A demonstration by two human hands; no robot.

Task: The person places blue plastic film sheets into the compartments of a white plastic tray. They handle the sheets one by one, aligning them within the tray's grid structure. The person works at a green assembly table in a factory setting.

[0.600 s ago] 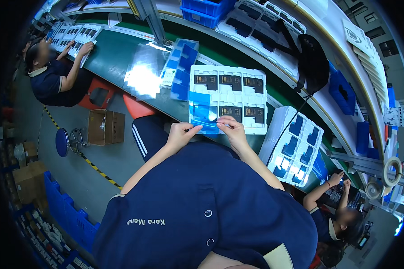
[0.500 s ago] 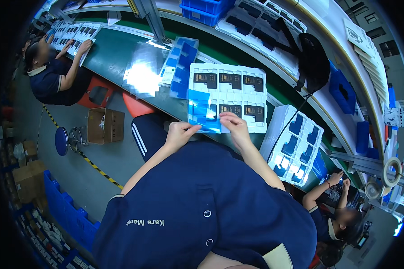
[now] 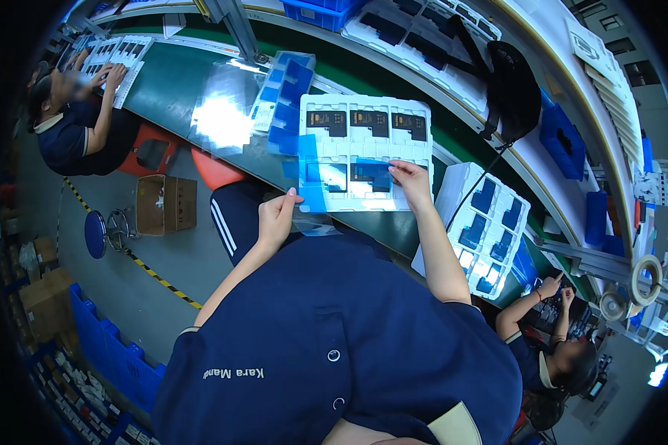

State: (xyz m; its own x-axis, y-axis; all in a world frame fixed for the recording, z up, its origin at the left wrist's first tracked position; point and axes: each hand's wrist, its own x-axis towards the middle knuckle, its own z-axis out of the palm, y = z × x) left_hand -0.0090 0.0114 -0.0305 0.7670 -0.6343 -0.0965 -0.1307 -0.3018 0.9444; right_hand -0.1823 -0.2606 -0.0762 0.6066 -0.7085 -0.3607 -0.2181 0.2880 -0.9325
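A white moulded tray [image 3: 365,205] lies in front of me on the bench. Flat black rectangular batteries [image 3: 369,122] sit in its compartments, several in two rows. Thin clear blue film [image 3: 312,167] covers the tray's left part and stretches over the near row. My left hand [image 3: 276,216] is closed, thumb and finger pinching the film's edge at the tray's near left corner. Above the near row, my right hand [image 3: 412,184] pinches the film's other side at the right-hand compartment. The battery beneath that hand is mostly hidden.
Blue film-covered sheets [image 3: 286,100] lie left of the tray. A stack of filled white trays [image 3: 453,193] stands at right, a black bag [image 3: 513,93] hangs above. Co-workers sit at far left and lower right. A cardboard box [image 3: 165,206] and round stool [image 3: 95,233] stand on the floor.
My hands have moved apart, the right one going up over the near row and the left one slightly left. The film is drawn wider across the tray.
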